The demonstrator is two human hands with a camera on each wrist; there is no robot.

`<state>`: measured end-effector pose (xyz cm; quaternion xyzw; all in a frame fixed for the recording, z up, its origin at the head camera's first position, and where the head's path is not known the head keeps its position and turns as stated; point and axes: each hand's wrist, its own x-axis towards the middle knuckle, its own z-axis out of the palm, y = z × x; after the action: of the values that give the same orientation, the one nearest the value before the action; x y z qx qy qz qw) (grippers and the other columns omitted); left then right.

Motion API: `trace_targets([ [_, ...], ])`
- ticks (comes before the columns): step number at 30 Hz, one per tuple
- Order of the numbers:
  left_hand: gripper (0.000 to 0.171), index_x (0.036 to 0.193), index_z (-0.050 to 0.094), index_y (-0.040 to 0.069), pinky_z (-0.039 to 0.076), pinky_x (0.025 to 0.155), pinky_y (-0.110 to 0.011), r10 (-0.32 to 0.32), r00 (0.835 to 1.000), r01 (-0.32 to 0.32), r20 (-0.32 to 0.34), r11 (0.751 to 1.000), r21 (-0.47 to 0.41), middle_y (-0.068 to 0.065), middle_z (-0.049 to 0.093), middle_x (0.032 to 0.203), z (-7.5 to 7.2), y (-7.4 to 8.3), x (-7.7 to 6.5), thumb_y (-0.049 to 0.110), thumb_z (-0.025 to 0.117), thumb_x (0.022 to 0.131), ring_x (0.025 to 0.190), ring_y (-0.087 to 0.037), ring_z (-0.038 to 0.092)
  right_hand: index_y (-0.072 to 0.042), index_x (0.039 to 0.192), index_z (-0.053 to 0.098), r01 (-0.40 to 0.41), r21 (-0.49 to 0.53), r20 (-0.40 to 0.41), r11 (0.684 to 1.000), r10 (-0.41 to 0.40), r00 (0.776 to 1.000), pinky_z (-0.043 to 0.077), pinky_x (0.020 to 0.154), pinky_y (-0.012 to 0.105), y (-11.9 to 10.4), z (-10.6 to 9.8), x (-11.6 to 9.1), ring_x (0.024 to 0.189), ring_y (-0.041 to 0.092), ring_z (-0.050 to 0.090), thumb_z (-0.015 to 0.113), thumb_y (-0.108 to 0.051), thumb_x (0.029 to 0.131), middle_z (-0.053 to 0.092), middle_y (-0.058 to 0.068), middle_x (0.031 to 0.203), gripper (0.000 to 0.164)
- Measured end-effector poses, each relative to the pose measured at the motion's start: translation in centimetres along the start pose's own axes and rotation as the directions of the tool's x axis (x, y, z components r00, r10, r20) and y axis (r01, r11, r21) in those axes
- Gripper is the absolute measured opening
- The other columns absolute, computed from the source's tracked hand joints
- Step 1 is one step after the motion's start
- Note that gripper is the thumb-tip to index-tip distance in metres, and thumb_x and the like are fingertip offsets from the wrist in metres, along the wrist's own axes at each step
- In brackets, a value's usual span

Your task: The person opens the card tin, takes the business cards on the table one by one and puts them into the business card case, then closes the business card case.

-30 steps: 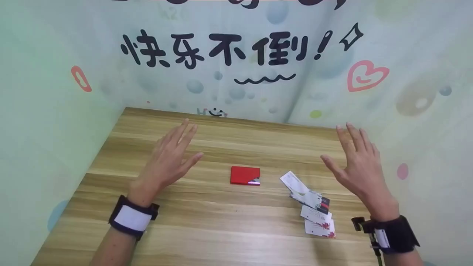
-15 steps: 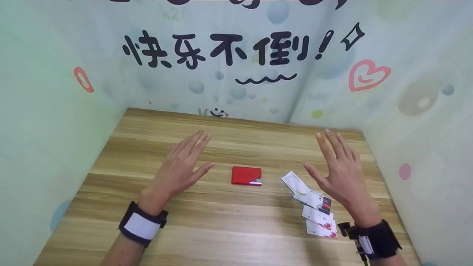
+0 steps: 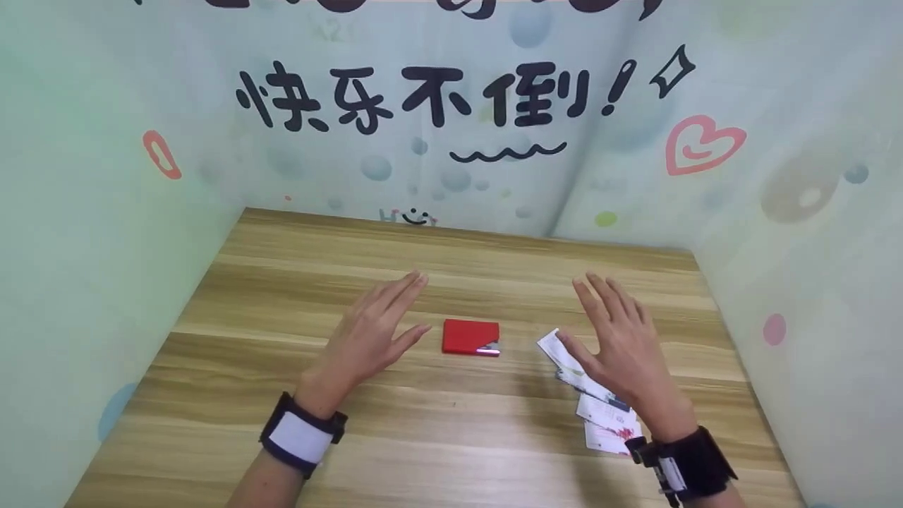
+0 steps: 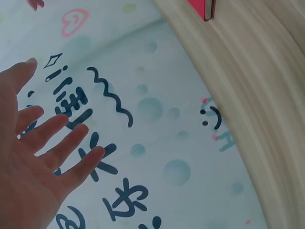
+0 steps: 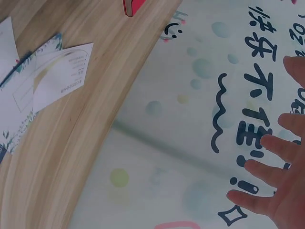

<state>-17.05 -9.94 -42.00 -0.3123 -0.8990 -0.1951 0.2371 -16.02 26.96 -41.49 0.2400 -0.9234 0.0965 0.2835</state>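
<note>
**Red case (image 3: 469, 336) mid-table, cards (image 3: 603, 413) to the right, zero grip on either**

So here's what my feeds are giving me. Nearest are the two wrist straps: the left strap (image 3: 303, 437) is dark with a big white patch, and the right strap (image 3: 695, 462) is mostly black with a smaller white bit. From the head view, the right one overlaps a corner of the nearest card.

Those cards lie in a staggered, overlapping line on the wood-grain table (image 3: 437, 451), running from near right to farther left. The near ones are white with a red print at the right end. My right wrist feed picks up leafy green decoration on others.

My right hand (image 3: 624, 346) is over the cards as the head cam sees it, hiding part of them. Fingers stretched out, thumb apart, holding nothing. My left hand (image 3: 363, 339) is left of the case, same deal: fingers extended, thumb out, nothing in it.

The red case sits flat between the hands, nearer the left thumb than the cards, with a silvery strip at its near right corner.

Past the table's far edge there's a pale backdrop (image 3: 317, 169) with a little smiley (image 3: 416, 216), a black squiggle (image 3: 508, 152), a pink heart (image 3: 705, 144) to the right and chunky black lettering (image 3: 434, 95).
</note>
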Motion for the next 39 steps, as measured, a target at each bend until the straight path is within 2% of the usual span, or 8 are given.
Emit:
trace_targets([
  [4,0.065,0.147,0.05,0.006,0.049,0.111,-0.051,-0.005,1.0,0.005,0.023,1.0,-0.008,-0.014,0.054,0.149,1.1,0.3,0.0,0.033,0.072,0.092,0.133,-0.029,0.056,-0.008,0.15,0.044,-0.008,0.006,0.029,1.0,0.008,1.0,0.041,0.104,0.064,-0.5,0.7,-0.2,0.136,0.046,0.046,0.062,-0.048,0.091,0.047,0.019,0.152,0.074],
  [12,0.065,0.147,0.05,0.009,0.045,0.114,-0.052,-0.015,0.997,0.018,0.071,0.999,-0.033,-0.013,0.054,0.149,2.6,0.9,-0.1,0.032,0.072,0.091,0.137,-0.028,0.053,-0.01,0.151,0.044,0.011,-0.003,0.084,1.0,-0.011,0.996,0.043,0.105,0.065,-1.3,2.1,-0.4,0.135,0.045,0.047,0.067,-0.046,0.087,0.049,0.018,0.151,0.077],
  [19,0.059,0.144,0.054,0.008,0.047,0.113,-0.05,0.024,0.996,-0.024,0.088,1.0,-0.002,-0.012,0.056,0.147,4.1,1.3,-0.1,0.032,0.071,0.093,0.133,-0.027,0.056,-0.01,0.149,0.046,0.031,-0.013,0.091,0.999,-0.03,0.995,0.044,0.105,0.064,-1.6,3.2,-0.5,0.137,0.043,0.047,0.068,-0.043,0.087,0.05,0.016,0.15,0.074],
  [25,0.058,0.143,0.055,0.009,0.048,0.112,-0.05,0.029,0.992,-0.031,0.125,0.999,0.018,-0.013,0.057,0.145,5.2,1.7,0.0,0.032,0.071,0.092,0.133,-0.027,0.056,-0.01,0.148,0.047,0.041,-0.005,0.13,0.999,-0.04,0.991,0.045,0.103,0.064,-1.9,4.2,-0.5,0.135,0.042,0.049,0.066,-0.045,0.089,0.051,0.016,0.15,0.071],
  [31,0.06,0.145,0.053,0.011,0.047,0.113,-0.05,-0.014,0.978,0.014,0.206,1.0,0.003,-0.013,0.053,0.149,6.2,2.1,-0.1,0.033,0.071,0.092,0.136,-0.028,0.053,-0.01,0.148,0.047,0.031,0.033,0.173,0.999,-0.037,0.984,0.045,0.106,0.063,-2.1,5.4,-0.7,0.135,0.043,0.05,0.066,-0.042,0.092,0.052,0.017,0.149,0.068],
  [34,0.06,0.146,0.053,0.013,0.046,0.114,-0.052,-0.043,0.968,0.051,0.245,0.998,-0.025,-0.014,0.052,0.15,6.7,2.1,-0.3,0.033,0.071,0.092,0.136,-0.03,0.053,-0.008,0.147,0.048,0.036,0.026,0.175,0.999,-0.04,0.984,0.045,0.107,0.062,-2.2,6.0,-0.9,0.133,0.043,0.051,0.066,-0.04,0.092,0.053,0.017,0.148,0.067],
  [39,0.058,0.147,0.051,0.014,0.044,0.115,-0.052,-0.053,0.956,0.065,0.287,0.997,-0.034,-0.014,0.051,0.151,7.6,1.8,-0.6,0.032,0.068,0.094,0.135,-0.032,0.053,-0.008,0.146,0.049,0.053,0.008,0.197,0.999,-0.054,0.979,0.046,0.105,0.062,-2.6,6.8,-1.0,0.133,0.042,0.051,0.065,-0.04,0.092,0.053,0.017,0.147,0.065],
])
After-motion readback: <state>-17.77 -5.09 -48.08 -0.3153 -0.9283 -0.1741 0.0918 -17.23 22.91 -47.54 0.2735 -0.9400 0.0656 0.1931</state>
